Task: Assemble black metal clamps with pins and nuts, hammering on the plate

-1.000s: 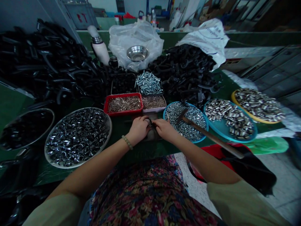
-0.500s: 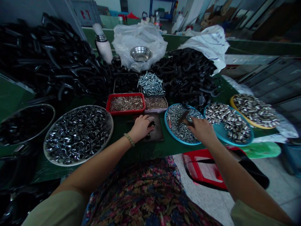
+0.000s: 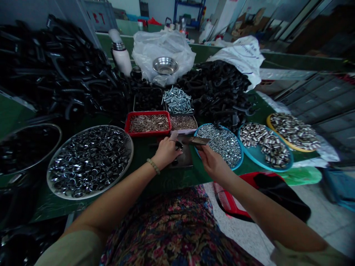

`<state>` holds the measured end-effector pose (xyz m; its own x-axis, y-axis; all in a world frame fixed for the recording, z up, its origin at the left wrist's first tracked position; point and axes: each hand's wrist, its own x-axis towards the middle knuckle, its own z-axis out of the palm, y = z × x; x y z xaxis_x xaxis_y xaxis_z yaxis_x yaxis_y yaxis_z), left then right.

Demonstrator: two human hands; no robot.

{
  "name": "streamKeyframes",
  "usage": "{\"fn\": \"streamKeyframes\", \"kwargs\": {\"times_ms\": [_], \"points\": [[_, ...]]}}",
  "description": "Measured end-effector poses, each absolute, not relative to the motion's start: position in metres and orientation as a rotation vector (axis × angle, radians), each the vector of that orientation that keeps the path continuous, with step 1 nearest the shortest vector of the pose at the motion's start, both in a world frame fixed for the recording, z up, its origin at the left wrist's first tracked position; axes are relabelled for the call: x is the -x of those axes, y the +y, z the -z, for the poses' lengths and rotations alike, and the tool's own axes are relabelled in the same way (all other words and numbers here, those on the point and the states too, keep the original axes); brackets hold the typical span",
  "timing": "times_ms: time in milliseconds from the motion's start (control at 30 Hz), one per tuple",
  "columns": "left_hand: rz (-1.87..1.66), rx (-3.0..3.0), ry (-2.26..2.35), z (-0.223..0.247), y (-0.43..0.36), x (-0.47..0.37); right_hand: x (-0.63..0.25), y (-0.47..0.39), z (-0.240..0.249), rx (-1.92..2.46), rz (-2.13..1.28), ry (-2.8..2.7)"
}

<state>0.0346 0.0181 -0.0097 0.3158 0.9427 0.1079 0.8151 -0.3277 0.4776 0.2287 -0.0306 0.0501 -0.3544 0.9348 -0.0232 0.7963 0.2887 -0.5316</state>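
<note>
My left hand (image 3: 165,152), with a beaded bracelet at the wrist, is closed on a small black part (image 3: 179,145) over a dark metal plate (image 3: 185,158). Fingers cover most of that part, so its kind cannot be told. In my right hand (image 3: 212,162) is a hammer (image 3: 200,140), its dark head turned sideways just right of my left fingers. Behind my hands are a red tray (image 3: 126,129) of small metal pins and a pale tray (image 3: 186,130) of tiny fasteners. To the right, a blue tray (image 3: 242,159) holds small shiny nuts.
At left stands a round tray (image 3: 49,181) of metal rings, beside heaped black parts (image 3: 83,81). Silvery screws (image 3: 177,99) fill a box behind. Another blue tray (image 3: 266,165) and a yellow tray (image 3: 298,147) hold metal sleeves. A thermos (image 3: 122,61) and plastic bag (image 3: 141,46) stand farther back.
My right hand has carried the hammer leftward from over the blue tray of nuts to beside my left hand. The left hand stays almost in place, closed.
</note>
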Motion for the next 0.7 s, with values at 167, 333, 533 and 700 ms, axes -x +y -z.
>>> {"fn": "streamKeyframes", "kwargs": {"times_ms": [167,333,533,700], "points": [[-0.589,-2.235,1.540,0.007,0.018,-0.033,-0.225,-0.022,-0.038,1.579,-0.744,-2.275],[-0.847,-2.236,1.541,-0.006,0.000,0.000,-0.214,-0.024,-0.051,1.435,-0.671,-2.219],[-0.654,-2.282,1.610,-0.001,-0.021,0.028,-0.193,-0.019,-0.052,1.364,-0.700,-2.374],[-0.407,-2.523,1.540,-0.002,-0.027,0.014,-0.247,-0.012,-0.033,1.655,-0.428,-2.250]]}}
